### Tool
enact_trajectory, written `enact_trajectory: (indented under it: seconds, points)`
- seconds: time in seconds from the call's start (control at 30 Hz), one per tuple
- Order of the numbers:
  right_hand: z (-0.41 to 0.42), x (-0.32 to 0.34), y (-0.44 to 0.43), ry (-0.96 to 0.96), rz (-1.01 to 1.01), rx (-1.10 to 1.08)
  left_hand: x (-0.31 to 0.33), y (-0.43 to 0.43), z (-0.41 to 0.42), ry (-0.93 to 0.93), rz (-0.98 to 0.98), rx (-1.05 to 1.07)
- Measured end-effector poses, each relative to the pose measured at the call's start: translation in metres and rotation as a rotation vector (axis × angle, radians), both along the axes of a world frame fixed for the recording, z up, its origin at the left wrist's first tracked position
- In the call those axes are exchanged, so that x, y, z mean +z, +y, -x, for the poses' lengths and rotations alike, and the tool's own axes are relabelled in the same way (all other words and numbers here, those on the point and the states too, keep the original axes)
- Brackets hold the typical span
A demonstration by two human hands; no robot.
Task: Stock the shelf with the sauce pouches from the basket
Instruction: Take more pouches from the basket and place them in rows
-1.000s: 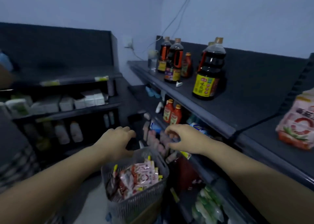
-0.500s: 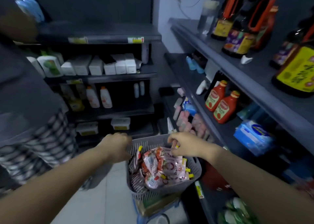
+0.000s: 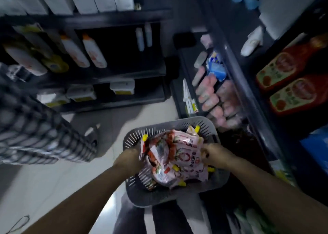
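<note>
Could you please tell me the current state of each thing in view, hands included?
basket: loaded, not yet emptied.
sauce pouches: heaped in the basket, yellow caps on.
left hand: against the heap's left side, fingers hidden.
right hand: grips the heap's right side.
ketchup bottles: two side by side on the right shelf, untouched.
</note>
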State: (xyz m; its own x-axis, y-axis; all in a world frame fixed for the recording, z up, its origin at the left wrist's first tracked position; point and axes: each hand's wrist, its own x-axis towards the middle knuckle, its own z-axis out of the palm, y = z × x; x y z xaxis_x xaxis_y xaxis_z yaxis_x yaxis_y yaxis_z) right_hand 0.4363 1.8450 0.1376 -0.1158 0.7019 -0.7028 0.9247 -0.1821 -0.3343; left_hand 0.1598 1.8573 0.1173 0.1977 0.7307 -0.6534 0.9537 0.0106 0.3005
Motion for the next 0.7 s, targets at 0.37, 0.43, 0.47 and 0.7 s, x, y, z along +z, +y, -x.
enact_trajectory:
  seconds: [0.37,0.43,0.47,0.7]
  points:
    - [-0.007,-0.127,-0.01,-0.2,-0.052,-0.265,-0.137,0.028,-0.015,-0.186,0.112,0.454]
    - [0.0,-0.133,-0.009,-0.272,-0.056,-0.314,-0.142,0.027,-0.023,-0.186,0.065,0.503]
    - [0.003,-0.136,-0.008,-0.291,-0.053,-0.353,-0.143,0.025,-0.025,-0.194,0.032,0.499]
    - [0.003,-0.149,-0.011,-0.273,-0.191,-0.524,-0.136,0.018,-0.014,-0.232,0.054,0.591]
